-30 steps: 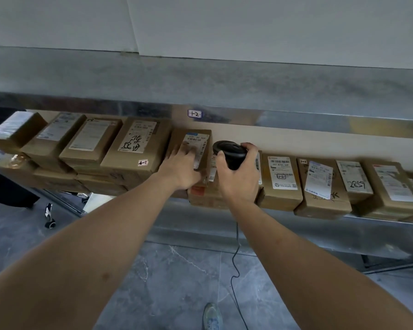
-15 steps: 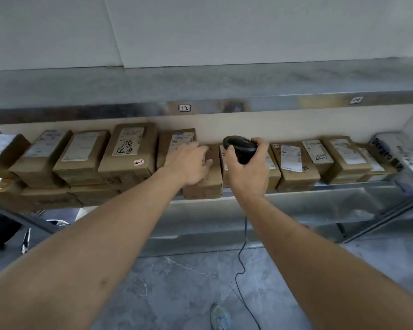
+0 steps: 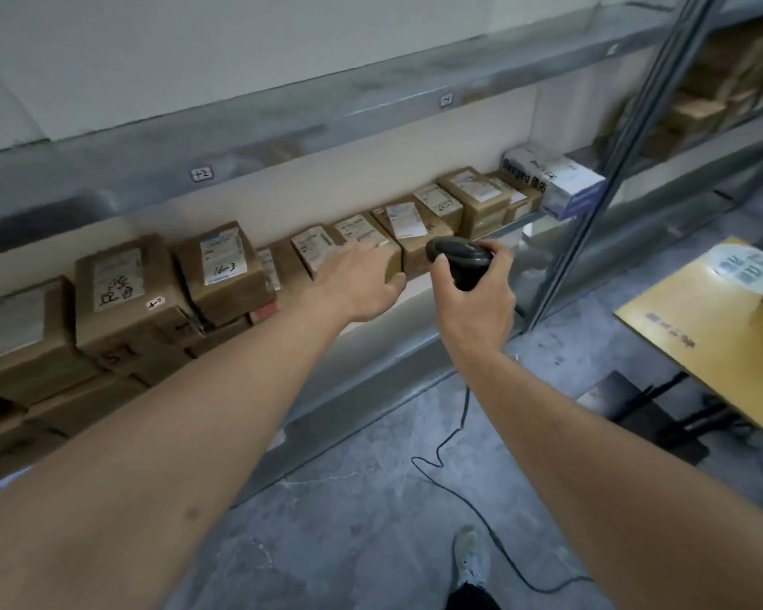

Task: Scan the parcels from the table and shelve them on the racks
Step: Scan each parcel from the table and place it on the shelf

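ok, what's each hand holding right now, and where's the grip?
Right hand grips the black corded handheld scanner by its handle, below the head. Left hand holds nothing, fingers spread over a brown cardboard parcel.

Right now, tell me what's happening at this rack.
A person is shelving parcels. The left hand lies with straight fingers on a brown parcel in the row on the rack shelf. The right hand grips a black corded scanner just in front of that row. More labelled parcels line the shelf on both sides, and a yellow table stands at right.
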Action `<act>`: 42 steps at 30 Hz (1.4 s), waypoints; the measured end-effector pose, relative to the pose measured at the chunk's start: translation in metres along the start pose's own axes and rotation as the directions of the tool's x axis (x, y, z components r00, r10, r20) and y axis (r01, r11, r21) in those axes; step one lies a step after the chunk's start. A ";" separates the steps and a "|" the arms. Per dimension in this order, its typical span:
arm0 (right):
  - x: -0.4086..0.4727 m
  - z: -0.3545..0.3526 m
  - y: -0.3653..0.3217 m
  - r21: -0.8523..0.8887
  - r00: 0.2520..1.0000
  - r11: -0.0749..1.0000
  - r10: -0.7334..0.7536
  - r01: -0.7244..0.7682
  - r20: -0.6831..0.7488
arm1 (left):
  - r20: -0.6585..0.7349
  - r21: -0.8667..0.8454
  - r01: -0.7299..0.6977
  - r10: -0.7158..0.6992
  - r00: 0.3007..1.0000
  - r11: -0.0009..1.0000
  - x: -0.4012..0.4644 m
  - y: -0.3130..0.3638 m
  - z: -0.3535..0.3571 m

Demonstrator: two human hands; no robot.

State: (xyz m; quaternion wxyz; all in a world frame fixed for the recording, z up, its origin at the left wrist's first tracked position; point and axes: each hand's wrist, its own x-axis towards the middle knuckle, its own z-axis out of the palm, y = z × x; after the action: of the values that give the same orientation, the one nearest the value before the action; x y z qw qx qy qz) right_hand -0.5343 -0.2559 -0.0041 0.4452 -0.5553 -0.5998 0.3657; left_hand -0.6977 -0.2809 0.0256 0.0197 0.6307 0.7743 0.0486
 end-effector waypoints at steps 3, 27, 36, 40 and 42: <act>0.006 -0.034 0.016 -0.016 0.997 0.999 0.027 -0.028 -0.075 | 0.022 -0.011 -0.078 0.078 0.997 0.997 0.010 0.042 0.003; 0.185 -0.320 0.187 -0.048 0.882 0.964 0.218 -0.261 -0.418 | 0.121 -0.132 -0.383 0.399 0.909 0.914 0.186 0.423 0.087; 0.253 -0.371 0.231 -0.024 0.781 0.942 0.264 -0.335 -0.566 | 0.146 -0.122 -0.534 0.547 0.824 0.837 0.257 0.522 0.107; 0.292 -0.384 0.249 -0.028 0.719 0.933 0.257 -0.359 -0.646 | 0.142 -0.162 -0.598 0.618 0.773 0.785 0.304 0.556 0.126; 0.314 -0.390 0.257 -0.032 0.684 0.927 0.253 -0.375 -0.684 | 0.136 -0.168 -0.626 0.647 0.750 0.761 0.329 0.572 0.132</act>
State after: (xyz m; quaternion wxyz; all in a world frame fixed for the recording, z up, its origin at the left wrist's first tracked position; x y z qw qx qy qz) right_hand -0.0759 0.0630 -0.0721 0.5117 -0.7793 -0.3242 0.1606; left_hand -0.1946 0.1616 -0.0385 0.1092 0.8563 0.5034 0.0368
